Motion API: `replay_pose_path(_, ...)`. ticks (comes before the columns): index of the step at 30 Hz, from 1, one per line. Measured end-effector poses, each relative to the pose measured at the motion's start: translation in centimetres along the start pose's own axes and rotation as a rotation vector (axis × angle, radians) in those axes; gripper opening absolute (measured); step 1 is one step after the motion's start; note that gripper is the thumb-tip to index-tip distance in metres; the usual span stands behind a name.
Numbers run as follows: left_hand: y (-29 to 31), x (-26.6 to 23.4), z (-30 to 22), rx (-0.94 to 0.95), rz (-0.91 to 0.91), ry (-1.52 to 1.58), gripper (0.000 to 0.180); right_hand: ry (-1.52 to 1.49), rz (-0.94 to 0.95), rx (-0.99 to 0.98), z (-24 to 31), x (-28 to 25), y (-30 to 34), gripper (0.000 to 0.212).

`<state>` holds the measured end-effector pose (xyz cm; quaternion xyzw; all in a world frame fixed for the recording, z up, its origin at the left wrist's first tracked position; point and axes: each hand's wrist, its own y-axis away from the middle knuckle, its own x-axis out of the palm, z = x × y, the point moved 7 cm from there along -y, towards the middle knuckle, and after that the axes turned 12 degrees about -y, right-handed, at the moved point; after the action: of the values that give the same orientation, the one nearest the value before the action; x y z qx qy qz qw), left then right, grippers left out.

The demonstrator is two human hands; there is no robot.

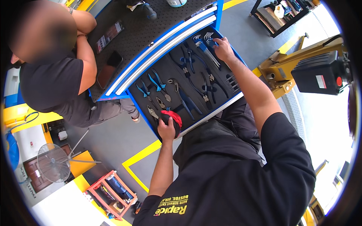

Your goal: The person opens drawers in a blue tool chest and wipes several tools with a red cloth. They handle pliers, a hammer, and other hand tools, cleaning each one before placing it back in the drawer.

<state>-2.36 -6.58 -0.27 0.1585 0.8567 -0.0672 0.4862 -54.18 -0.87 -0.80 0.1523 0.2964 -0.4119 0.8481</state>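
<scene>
In front of me a tool drawer [151, 60] stands pulled out, its dark foam insert holding several tools. My left hand [166, 129] is closed on a red and black soft-looking item [174, 119], perhaps a cap, at the drawer's near left corner. Beside that hand lie pliers with bare metal jaws [152, 112]. At the far right corner my right hand [224, 49] has its fingertips closed on the blue holder of a small hex key set [208, 36]. A longer hex key set [205, 51] lies just left of it. Between my hands rest blue-handled water pump pliers [184, 98] and several long-nose pliers [206, 86].
A co-worker [52, 75] leans with folded arms on the cabinet's black perforated top [132, 34], where a phone [114, 59] lies. Yellow lift parts with a black box [316, 73] stand at right. A red tool cart [112, 194] and a fan [54, 163] are at lower left.
</scene>
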Motion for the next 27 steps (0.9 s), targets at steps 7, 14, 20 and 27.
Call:
replay_pose_path(7, 0.2, 0.2, -0.3, 0.021, -0.010, 0.012, 0.033, 0.330, 0.089, -0.107, 2.4, -1.2, 0.2, 0.044)
replay_pose_path(14, 0.2, 0.0, -0.5, 0.025, -0.017, 0.020, 0.032, 0.329, 0.216, -0.012, 1.9, -1.1, -1.8, 0.067)
replay_pose_path(20, 0.0, 0.1, -0.5, 0.034, -0.027, 0.024, 0.032, 0.462, 0.345, -0.040, 2.4, -0.3, -3.5, 0.068)
replay_pose_path(27, 0.1, 0.4, -0.3, 0.026, -0.026, -0.006, 0.031, 0.503, 0.367, 0.125, 3.9, -0.2, -3.3, 0.060)
